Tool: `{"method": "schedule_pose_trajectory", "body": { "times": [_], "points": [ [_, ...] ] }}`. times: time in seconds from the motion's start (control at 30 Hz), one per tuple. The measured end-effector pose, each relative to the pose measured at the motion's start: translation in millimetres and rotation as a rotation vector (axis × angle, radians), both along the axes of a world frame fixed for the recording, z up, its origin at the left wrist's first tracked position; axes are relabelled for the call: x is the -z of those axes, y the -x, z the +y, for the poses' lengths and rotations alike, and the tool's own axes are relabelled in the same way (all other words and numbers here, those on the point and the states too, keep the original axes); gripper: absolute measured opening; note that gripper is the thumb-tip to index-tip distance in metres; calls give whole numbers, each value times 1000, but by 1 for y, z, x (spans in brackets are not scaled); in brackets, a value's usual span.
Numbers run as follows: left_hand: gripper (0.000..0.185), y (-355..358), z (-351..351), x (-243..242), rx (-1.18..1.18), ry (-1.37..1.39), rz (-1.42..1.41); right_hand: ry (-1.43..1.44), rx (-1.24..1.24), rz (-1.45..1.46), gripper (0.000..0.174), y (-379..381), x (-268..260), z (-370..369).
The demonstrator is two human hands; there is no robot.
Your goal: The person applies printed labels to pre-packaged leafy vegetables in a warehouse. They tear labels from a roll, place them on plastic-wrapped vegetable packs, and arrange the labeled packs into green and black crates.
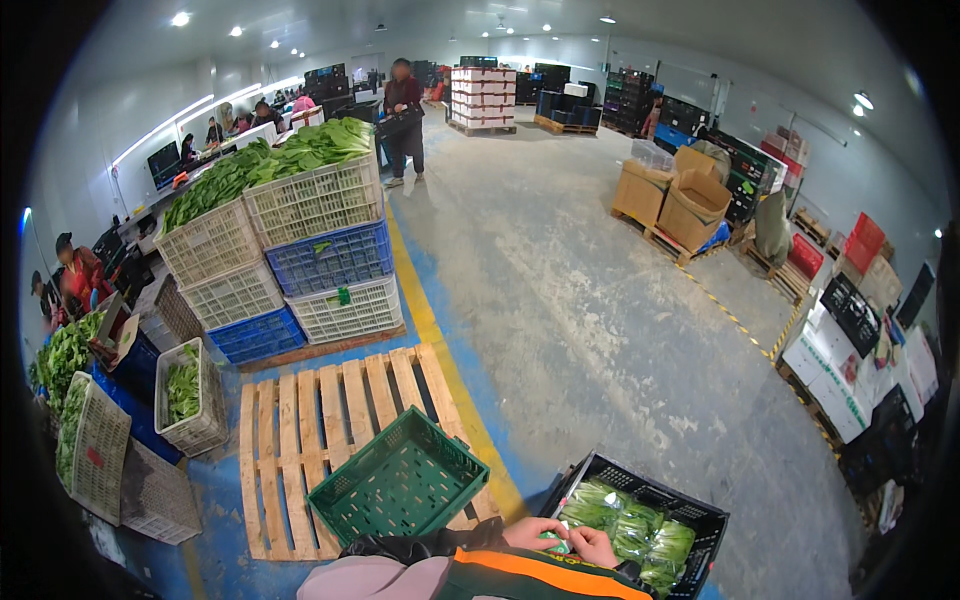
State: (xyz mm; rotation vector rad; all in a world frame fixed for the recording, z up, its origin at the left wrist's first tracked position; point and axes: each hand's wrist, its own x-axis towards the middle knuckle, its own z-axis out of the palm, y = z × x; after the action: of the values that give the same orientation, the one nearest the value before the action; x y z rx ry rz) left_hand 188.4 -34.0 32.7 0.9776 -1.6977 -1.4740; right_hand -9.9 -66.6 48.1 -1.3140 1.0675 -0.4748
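Both my hands are close together at the bottom of the view, over the near left edge of a black plastic crate (697, 504). My left hand (534, 532) and my right hand (594, 546) hold a small green and white item (559, 541) between their fingers; whether it is a label or a packet I cannot tell. Inside the crate lie several clear bags of leafy greens (634, 529). To the left, an empty green plastic crate (397, 480) rests tilted across a wooden pallet (300, 450).
Stacked crates of leafy greens (322, 202) stand beyond the pallet. White crates of greens (187, 397) are at left. Cardboard boxes (694, 206) on a pallet and white cartons (825, 382) line the right. A person (403, 112) stands near the stack; others work at left.
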Motion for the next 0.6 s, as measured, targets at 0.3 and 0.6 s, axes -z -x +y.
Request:
{"method": "schedule_pose_trajectory", "body": {
  "times": [0.3, 0.6],
  "points": [
    [23, 1, 2, -6, 50, -36, 2, -27, -35, 18, 24, 4, -7, 0],
    [22, 7, 5, -1, -25, -93, -10, 18, -55, 58, 21, 9, -6, 3]
  ]
}}
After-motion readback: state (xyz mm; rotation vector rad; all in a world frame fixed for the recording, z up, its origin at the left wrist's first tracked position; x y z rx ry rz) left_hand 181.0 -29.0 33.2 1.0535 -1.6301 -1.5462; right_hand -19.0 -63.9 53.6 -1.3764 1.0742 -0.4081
